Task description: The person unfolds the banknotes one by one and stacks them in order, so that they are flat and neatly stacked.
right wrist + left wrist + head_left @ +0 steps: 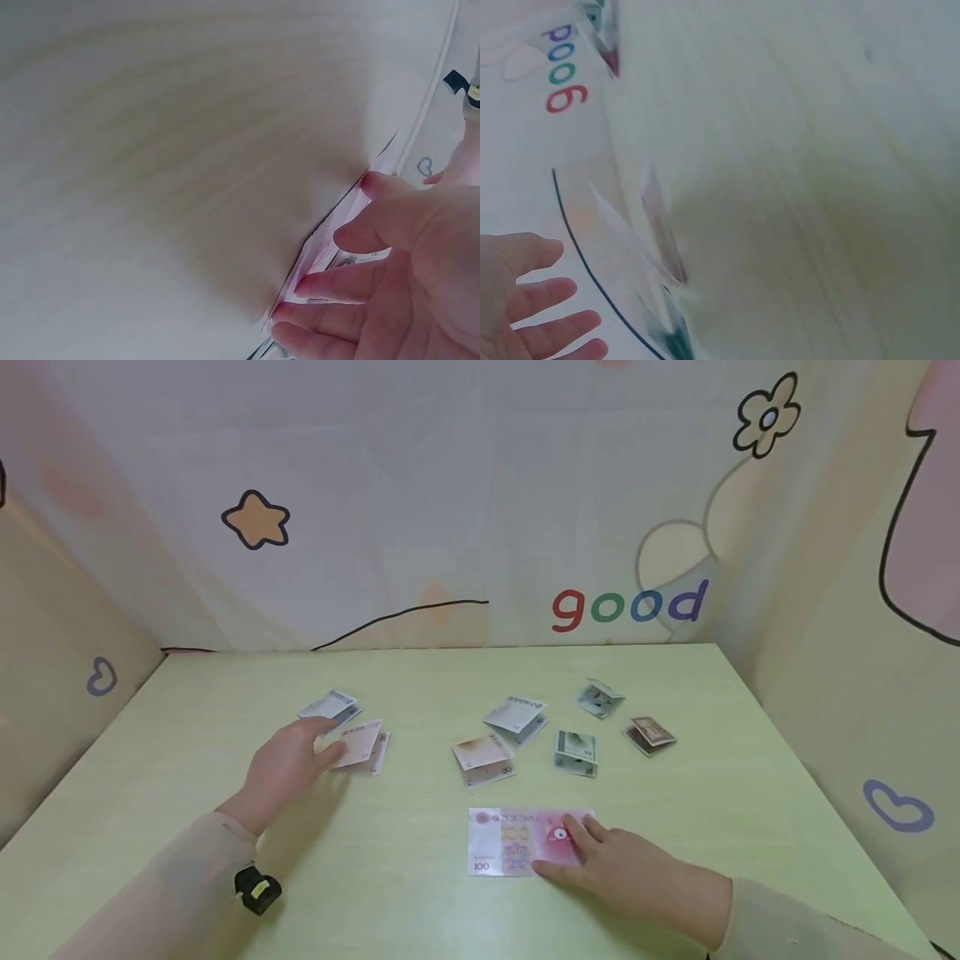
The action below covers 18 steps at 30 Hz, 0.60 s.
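Observation:
A pink 100 banknote (489, 846) lies flat near the front of the table. My right hand (630, 868) rests on its right half with fingers spread; in the right wrist view the fingertips touch the pink note (321, 241). On the left, my left hand (281, 774) reaches in beside a folded pale pinkish banknote (362, 745), its thumb overlapping the note's left edge. Just behind, a folded grey-blue banknote (335, 705) is partly covered by the fingers. The left wrist view shows the left hand (532, 304) with fingers apart and nothing between them.
Right of centre stand more folded banknotes: a brownish-pink one (483, 758), a grey-blue one (516, 716), a green one (576, 750), a dark green one (600, 697) and a brown one (650, 733). Printed cloth walls (390, 527) enclose the table's back and sides.

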Each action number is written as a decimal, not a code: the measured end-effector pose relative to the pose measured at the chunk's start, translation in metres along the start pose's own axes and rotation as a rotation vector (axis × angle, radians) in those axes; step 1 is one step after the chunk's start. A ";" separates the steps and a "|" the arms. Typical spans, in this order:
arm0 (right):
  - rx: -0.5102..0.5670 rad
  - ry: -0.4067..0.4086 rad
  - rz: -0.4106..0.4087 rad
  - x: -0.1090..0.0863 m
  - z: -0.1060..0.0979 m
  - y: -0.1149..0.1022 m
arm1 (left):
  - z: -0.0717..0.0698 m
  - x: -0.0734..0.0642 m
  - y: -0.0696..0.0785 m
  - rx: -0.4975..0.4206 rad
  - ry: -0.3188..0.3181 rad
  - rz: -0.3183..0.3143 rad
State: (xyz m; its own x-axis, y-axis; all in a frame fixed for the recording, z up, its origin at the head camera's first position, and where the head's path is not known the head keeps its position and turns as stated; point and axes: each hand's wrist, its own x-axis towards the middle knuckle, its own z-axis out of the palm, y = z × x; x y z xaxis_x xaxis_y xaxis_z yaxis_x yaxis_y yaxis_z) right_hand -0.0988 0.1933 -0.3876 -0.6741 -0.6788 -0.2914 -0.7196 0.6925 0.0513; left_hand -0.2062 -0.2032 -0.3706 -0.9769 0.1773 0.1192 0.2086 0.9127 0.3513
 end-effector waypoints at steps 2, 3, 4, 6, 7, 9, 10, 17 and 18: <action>-0.012 0.005 -0.005 0.000 0.000 0.001 | -0.002 0.007 -0.005 -0.010 -0.017 -0.042; -0.015 0.009 -0.007 0.000 0.000 0.001 | -0.002 0.011 -0.008 -0.016 -0.024 -0.060; -0.020 0.015 -0.010 0.000 0.001 0.001 | -0.003 0.014 -0.011 -0.026 -0.029 -0.079; -0.029 0.024 -0.016 0.000 0.001 0.001 | -0.004 0.020 -0.016 -0.044 -0.034 -0.109; -0.030 0.026 -0.017 0.000 0.001 0.001 | -0.003 0.023 -0.019 -0.055 -0.041 -0.125; -0.034 0.026 -0.019 0.000 0.002 0.001 | -0.002 0.029 -0.023 -0.076 -0.052 -0.150; -0.040 0.028 -0.023 0.000 0.002 0.001 | -0.002 0.031 -0.024 -0.087 -0.058 -0.161; -0.033 0.018 -0.018 0.000 0.001 0.000 | 0.007 0.046 -0.029 -0.099 -0.081 -0.170; -0.034 0.020 -0.017 0.000 0.001 0.000 | 0.008 0.047 -0.029 -0.099 -0.081 -0.165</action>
State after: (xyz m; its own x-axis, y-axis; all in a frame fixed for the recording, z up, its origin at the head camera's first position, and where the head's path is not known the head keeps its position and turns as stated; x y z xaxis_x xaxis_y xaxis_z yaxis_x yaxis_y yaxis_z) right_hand -0.0985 0.1938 -0.3889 -0.6643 -0.6956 -0.2737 -0.7363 0.6721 0.0789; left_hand -0.2587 -0.2189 -0.3826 -0.9979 0.0610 -0.0209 0.0451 0.8919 0.4499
